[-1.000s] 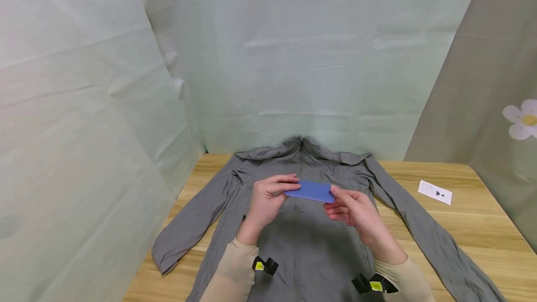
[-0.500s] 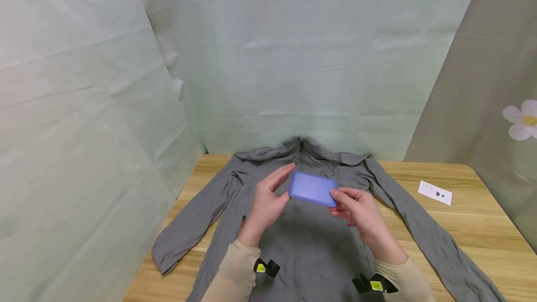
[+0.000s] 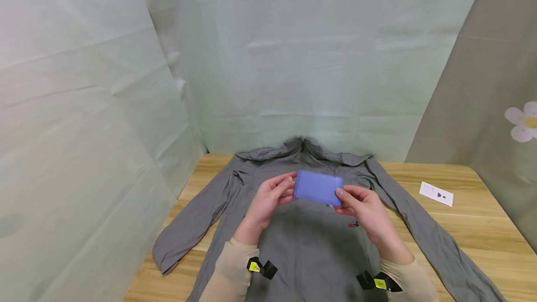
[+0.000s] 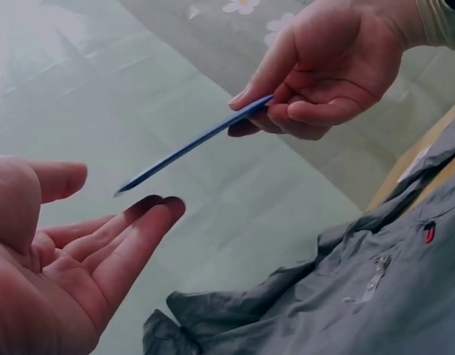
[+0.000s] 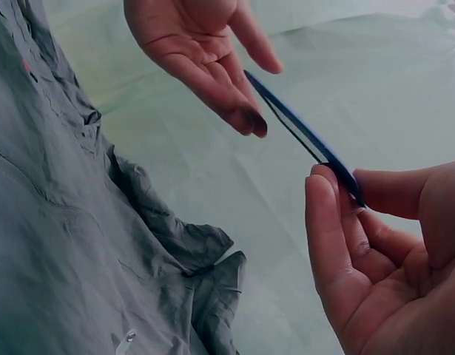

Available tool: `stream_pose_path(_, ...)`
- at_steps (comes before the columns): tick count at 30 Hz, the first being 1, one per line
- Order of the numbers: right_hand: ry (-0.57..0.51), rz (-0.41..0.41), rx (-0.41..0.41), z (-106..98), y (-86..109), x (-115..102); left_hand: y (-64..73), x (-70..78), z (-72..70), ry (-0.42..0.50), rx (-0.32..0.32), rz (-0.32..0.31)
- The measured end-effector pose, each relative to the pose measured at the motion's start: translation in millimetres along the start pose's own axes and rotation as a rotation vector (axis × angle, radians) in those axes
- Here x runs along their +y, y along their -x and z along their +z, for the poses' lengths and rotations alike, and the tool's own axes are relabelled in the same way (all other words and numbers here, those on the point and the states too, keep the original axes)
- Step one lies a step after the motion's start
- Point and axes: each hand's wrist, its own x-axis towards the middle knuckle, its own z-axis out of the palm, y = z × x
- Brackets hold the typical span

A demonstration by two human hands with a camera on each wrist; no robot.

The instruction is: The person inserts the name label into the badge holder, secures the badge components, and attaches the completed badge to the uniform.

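Observation:
A thin blue rectangular card-like piece (image 3: pixel 319 187) with rounded corners is held up over a grey jacket (image 3: pixel 289 250). My right hand (image 3: pixel 369 211) pinches its right end between thumb and fingers. The left hand (image 3: pixel 266 202) is beside the other end, fingers extended. In the left wrist view, that end of the blue piece (image 4: pixel 190 154) lies between the spread left thumb and fingertips, with gaps on both sides. Seen edge-on in the right wrist view, the blue piece (image 5: pixel 305 133) has a dark rim and a paler inner face.
The jacket lies spread on a wooden table (image 3: pixel 474 236), collar toward the back wall (image 3: pixel 314 59) and sleeves out to both sides. A red zip pull (image 3: pixel 353 224) shows on its front. To the right lies a white printed card (image 3: pixel 436 194).
The left hand has let go of the blue piece's left end and its fingers have opened. The piece has tilted so its broad face shows, and shifted slightly right in the right hand.

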Motion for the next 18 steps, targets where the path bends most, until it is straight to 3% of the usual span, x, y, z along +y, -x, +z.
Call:
stream_pose_path(9, 0.112, 0.015, -0.013, 0.3, -2.7, 2.5, 0.7, -5.1, 1.2, -0.005, -0.054, -0.023)
stream_pose_path(18, 0.204, 0.052, -0.010, -0.7, -0.3, 1.9, 0.2, -8.2, 1.8, -0.027, -0.066, -0.045)
